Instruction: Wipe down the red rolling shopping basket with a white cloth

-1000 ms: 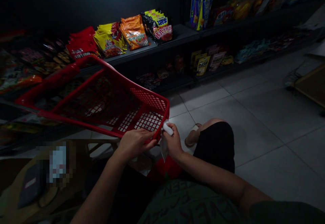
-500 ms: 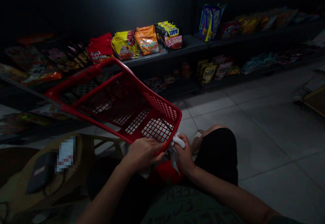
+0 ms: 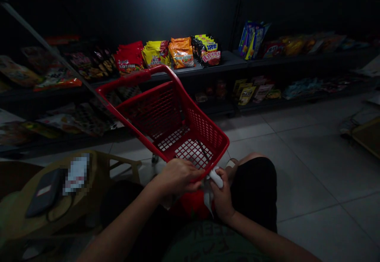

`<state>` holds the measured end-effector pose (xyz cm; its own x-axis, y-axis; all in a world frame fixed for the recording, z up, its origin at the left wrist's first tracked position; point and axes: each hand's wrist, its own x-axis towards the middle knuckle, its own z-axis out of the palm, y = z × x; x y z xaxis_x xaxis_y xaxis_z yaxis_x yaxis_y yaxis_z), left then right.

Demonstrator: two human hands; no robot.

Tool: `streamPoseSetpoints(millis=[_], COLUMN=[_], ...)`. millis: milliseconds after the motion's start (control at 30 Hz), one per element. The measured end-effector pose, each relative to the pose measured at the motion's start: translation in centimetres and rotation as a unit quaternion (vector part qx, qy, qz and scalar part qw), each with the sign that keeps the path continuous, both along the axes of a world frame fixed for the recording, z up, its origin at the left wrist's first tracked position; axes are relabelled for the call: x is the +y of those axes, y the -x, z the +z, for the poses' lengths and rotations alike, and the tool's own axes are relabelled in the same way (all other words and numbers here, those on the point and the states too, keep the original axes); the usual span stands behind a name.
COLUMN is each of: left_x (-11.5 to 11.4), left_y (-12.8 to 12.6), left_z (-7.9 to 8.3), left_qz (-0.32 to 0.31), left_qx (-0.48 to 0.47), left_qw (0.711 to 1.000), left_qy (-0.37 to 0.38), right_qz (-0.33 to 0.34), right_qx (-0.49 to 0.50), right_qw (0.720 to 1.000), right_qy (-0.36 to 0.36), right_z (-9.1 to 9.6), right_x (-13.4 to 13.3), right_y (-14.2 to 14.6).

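A red plastic shopping cart [image 3: 204,126] with lattice walls stands tilted in front of my lap, its handle pointing away to the upper left. My left hand [image 3: 181,175] is closed over the cart's near rim, fingers toward the right corner. At that corner, my right hand [image 3: 222,194] grips a bunched white cloth [image 3: 216,178] against the rim; part of it hangs down below. A thin dark bar [image 3: 203,150] shows in the cart's bottom. My left fingertips are partly hidden at the rim.
Dark shelves [image 3: 231,61] carry snack packets, among them orange bags [image 3: 181,53] and red bags [image 3: 128,59]. On the left, a wooden stool [image 3: 97,167] holds a dark device [image 3: 44,192]. A pale pole [image 3: 50,48] crosses the upper left. Tiled floor [image 3: 308,167] lies to the right.
The cart has shifted right in view and looks turned a little, with its handle further right. Both hands moved right with its rim, keeping their holds. The camera view shifted slightly too.
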<state>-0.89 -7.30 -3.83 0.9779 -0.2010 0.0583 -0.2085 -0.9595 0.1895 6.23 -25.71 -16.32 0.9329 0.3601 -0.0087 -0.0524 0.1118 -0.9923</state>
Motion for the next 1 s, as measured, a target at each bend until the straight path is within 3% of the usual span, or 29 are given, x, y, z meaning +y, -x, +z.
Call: streamPoseSetpoints(millis=[167, 267, 367, 433, 533, 600, 800, 1000], left_x=[3.6, 5.5, 6.9, 7.7, 9.2, 10.5, 14.1, 15.3], left_y=[-0.9, -1.5, -2.0, -2.5, -3.3, -3.8, -5.0, -5.3], left_z=[0.4, 0.1, -0.8, -1.5, -2.4, -3.0, -4.7, -4.9], left_qz=[-0.055, -0.045, 0.027, 0.095, 0.197, 0.24, 0.308, 0.334], left_qx=[0.022, 0.002, -0.054, -0.105, -0.162, -0.165, -0.198, -0.215], left_qw=[0.998, 0.999, 0.998, 0.99, 0.966, 0.955, 0.926, 0.909], left_qy=[0.02, 0.019, 0.018, 0.024, 0.045, 0.053, 0.095, 0.13], right_qz=[0.019, -0.066, -0.137, -0.088, 0.044, 0.077, -0.108, -0.09], right_qx=[0.016, 0.07, 0.093, 0.082, 0.081, 0.12, 0.121, 0.113], right_qw=[0.999, 0.992, 0.982, 0.989, 0.993, 0.986, 0.98, 0.986], right_qy=[-0.046, -0.077, -0.088, -0.085, -0.079, -0.088, -0.114, -0.086], right_z=[0.8, 0.8, 0.4, -0.1, -0.7, -0.8, -0.5, -1.6], right_x=[2.2, 3.3, 4.7, 6.0, 7.4, 7.6, 7.8, 10.6], right_y=[-2.6, -6.2, -7.0, -5.0, -1.6, -1.4, -8.0, -5.5])
